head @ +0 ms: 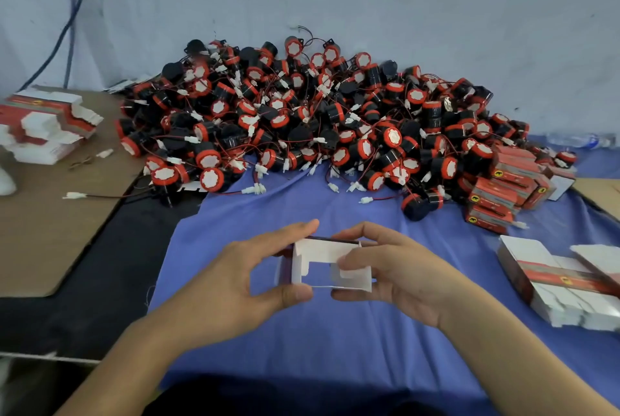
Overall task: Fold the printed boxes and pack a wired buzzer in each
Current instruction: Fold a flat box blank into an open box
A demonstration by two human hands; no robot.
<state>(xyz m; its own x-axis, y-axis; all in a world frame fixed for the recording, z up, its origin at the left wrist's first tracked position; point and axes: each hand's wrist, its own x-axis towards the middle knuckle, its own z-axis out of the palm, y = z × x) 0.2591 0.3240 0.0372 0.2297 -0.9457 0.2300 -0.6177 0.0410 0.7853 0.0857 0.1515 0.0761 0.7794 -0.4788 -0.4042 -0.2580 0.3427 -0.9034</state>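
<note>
Pinching box (322, 256): left hand (228, 276), right hand (402, 269); print mostly hidden.

Both hands hold a half-folded box (322, 254) above the middle of a blue cloth (335, 341), its white inside and loose flaps facing up. The left hand (235, 268) pinches its left end between thumb and fingers; the right hand (396, 268) grips its right end. A pile of buzzers (318, 120) lies along the cloth's far edge. Closed red boxes (506, 184) lie against the pile's right end. A stack of flat boxes (553, 284) sits at the right edge, and another stack (47, 123) sits on a cardboard sheet (43, 231) to the left.
</note>
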